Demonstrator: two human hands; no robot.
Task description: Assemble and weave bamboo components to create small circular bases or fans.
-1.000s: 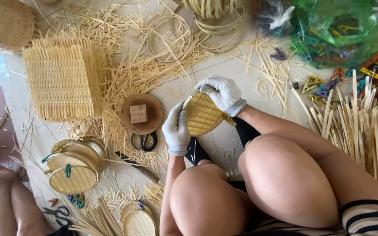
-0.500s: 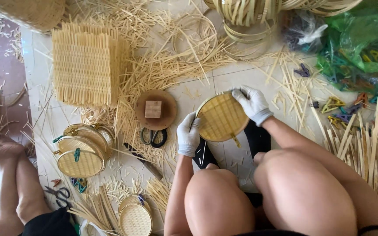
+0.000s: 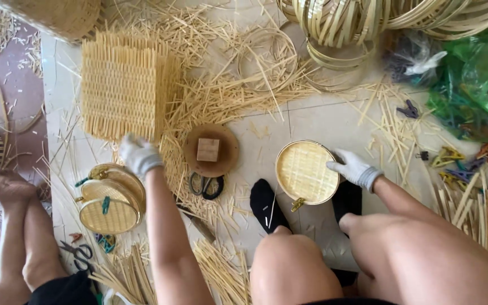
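My right hand (image 3: pixel 352 168), in a white glove, grips the right rim of a round woven bamboo tray (image 3: pixel 304 171) with a small clip at its lower edge. It is held just above the tiled floor, over my black-socked feet (image 3: pixel 264 204). My gloved left hand (image 3: pixel 138 154) is stretched far to the left, empty. It hovers at the lower edge of a stack of square woven mats (image 3: pixel 122 90) and just above a pile of finished round trays (image 3: pixel 110 197) held with coloured clips.
A round wooden disc with a small block (image 3: pixel 210 149) and black scissors (image 3: pixel 205 186) lie between my hands. Loose bamboo strips cover the floor. Bamboo hoops (image 3: pixel 334 22) sit at the top, green bags and clips (image 3: pixel 470 90) right. Another person's legs (image 3: pixel 15 226) are at the left.
My left hand let go of the round tray and reached left toward the mat stack and tray pile. My right hand now holds the tray alone, lower to the floor.
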